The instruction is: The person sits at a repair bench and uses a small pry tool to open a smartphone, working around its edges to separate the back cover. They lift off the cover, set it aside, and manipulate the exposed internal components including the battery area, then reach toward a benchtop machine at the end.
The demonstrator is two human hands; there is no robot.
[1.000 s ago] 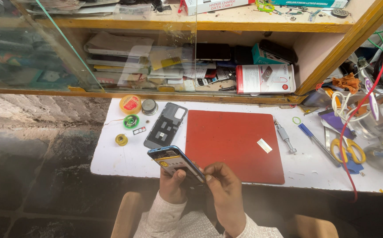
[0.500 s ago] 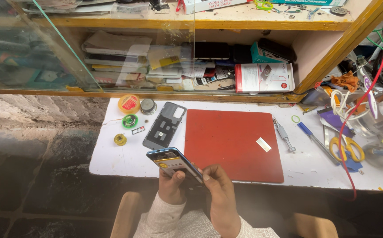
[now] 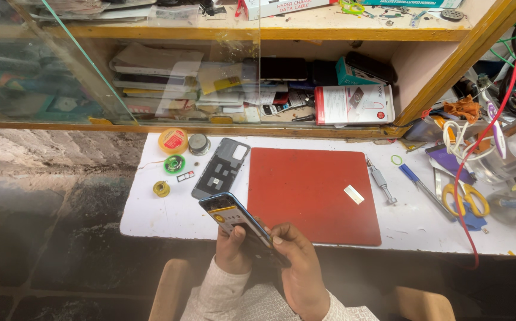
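A blue-edged smartphone (image 3: 229, 215) with its back open is tilted up in front of me, below the white worktop's near edge. My left hand (image 3: 232, 249) grips it from below. My right hand (image 3: 299, 270) closes over its lower end, thumb on the edge. On the worktop, a dark phone back cover (image 3: 221, 169) lies left of a red mat (image 3: 312, 191). A small white piece (image 3: 353, 194) rests on the mat.
Solder reels and a tin (image 3: 173, 140) sit at the worktop's left. A screwdriver (image 3: 380, 178), blue tool (image 3: 415, 180) and yellow scissors (image 3: 463, 198) lie at right, with a red cable (image 3: 477, 148). A wooden shelf (image 3: 258, 31) with glass front holds boxes behind.
The phone and both hands have stayed nearly still. The view has shifted slightly.
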